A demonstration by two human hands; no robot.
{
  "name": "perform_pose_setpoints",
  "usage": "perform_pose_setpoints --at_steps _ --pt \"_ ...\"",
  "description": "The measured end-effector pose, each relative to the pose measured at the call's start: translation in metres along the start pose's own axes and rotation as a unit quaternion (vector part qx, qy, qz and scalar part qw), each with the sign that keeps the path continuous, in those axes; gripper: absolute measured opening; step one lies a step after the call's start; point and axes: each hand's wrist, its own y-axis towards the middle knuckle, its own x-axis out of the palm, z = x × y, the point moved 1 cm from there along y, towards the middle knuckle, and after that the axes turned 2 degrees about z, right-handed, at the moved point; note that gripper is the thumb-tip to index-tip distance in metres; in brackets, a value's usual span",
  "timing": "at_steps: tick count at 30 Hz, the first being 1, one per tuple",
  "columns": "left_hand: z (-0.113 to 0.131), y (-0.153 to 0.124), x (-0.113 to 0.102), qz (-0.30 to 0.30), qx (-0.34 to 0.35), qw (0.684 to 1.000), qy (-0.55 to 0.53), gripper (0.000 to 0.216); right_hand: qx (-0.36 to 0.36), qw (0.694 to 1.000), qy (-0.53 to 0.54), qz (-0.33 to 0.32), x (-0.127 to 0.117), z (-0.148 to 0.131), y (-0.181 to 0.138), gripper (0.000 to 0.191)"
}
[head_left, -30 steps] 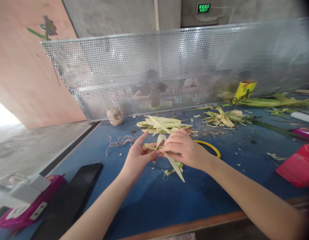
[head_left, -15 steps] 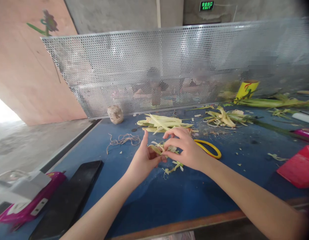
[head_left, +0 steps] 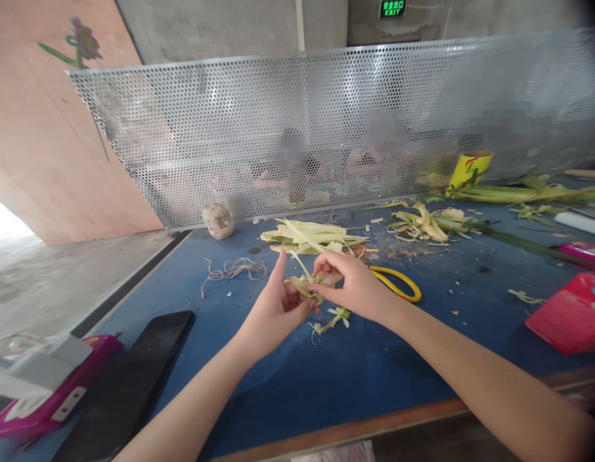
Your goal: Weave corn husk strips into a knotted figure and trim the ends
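Observation:
Over the blue table, both hands work on a small bundle of pale green corn husk (head_left: 303, 286). My left hand (head_left: 266, 314) is curled around its near-left side, thumb pointing up. My right hand (head_left: 358, 287) pinches the bundle from the right, fingertips against it; a thin strip sticks up between the hands. Fingers cover part of the bundle. Just below lies a small knotted husk piece (head_left: 332, 322) with frayed ends. Beyond the hands is a pile of flat husk leaves (head_left: 317, 235). A yellow looped handle (head_left: 398, 285) rests beside my right wrist.
Left on the table are a black phone-like slab (head_left: 129, 385), a magenta power strip (head_left: 61, 391), loose twine (head_left: 234, 269) and a wrapped roll (head_left: 218, 221). Husk scraps (head_left: 429, 224), a yellow tube (head_left: 470, 170) and a red box (head_left: 569, 314) lie right. A perforated metal screen (head_left: 259, 135) stands behind.
My right hand's fingers have closed in tighter on the husk bundle, and a thin strip now stands up from it. The view has shifted slightly.

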Motion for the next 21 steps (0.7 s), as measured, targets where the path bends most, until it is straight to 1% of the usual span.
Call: perform_pose_setpoints --at_steps 4,8,10,13,17,19,21 --pt "-0.002 0.001 0.001 0.016 0.007 1.000 -0.005 0.102 0.028 1.000 0.010 0.004 0.002 -0.001 -0.002 0.017" --pt "-0.004 0.003 0.000 0.027 0.000 1.000 0.011 0.097 0.075 0.996 0.045 -0.030 0.004 -0.003 -0.004 0.017" --pt "-0.004 0.004 -0.001 0.038 -0.007 0.999 0.018 0.094 0.082 0.994 0.056 -0.041 0.002 -0.003 -0.004 0.018" --pt "-0.001 0.005 -0.005 0.058 -0.004 0.998 0.029 0.091 0.073 0.995 0.034 -0.055 -0.005 -0.002 -0.002 0.018" --pt "0.000 0.007 -0.011 0.092 -0.015 0.994 0.053 0.092 0.057 0.994 -0.051 -0.078 -0.019 0.000 0.000 0.012" --pt "-0.001 0.008 -0.011 0.089 -0.026 0.994 0.054 0.094 0.029 0.994 -0.063 -0.085 -0.025 -0.002 0.001 0.009" --pt "-0.003 0.008 -0.010 0.065 -0.031 0.996 0.047 0.096 0.000 0.995 -0.045 -0.086 -0.026 -0.006 0.000 0.008"
